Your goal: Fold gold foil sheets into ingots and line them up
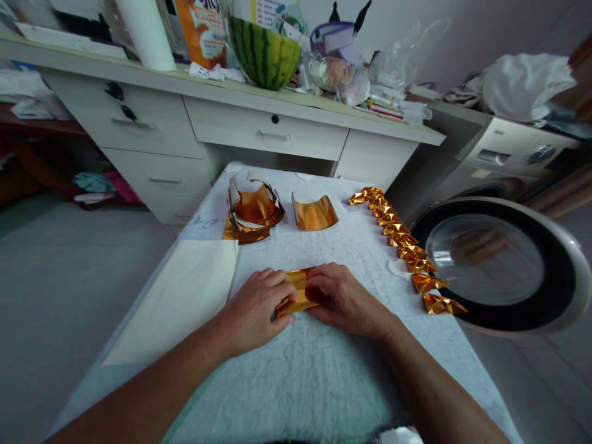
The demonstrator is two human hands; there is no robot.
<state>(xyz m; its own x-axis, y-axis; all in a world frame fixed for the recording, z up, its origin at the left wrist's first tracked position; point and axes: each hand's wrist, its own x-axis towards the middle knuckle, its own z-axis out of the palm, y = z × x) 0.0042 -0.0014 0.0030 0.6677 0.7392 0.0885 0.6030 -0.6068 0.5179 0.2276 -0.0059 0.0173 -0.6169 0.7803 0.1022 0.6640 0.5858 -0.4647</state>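
Observation:
A small sheet of gold foil paper (298, 290), curled along its length, lies low over the cloth-covered table between my two hands. My left hand (263, 305) grips its left end, fingers bent over the top and thumb underneath. At the right end my right hand (345, 299) is closed on it the same way, hiding the edge. Beyond them rests a single curved gold sheet (316, 213), with a loose curled stack of gold foil sheets (254, 209) to its left. Folded gold paper pieces (400, 237) form a row down the table's right side.
Cream paper (180, 296) lies at the left of the table (296, 376). A white desk (272, 132) with drawers stands behind, bearing a cut watermelon (264, 54), a paper roll (145, 34) and plastic bags. The washing machine's open round door (550, 271) juts out at right.

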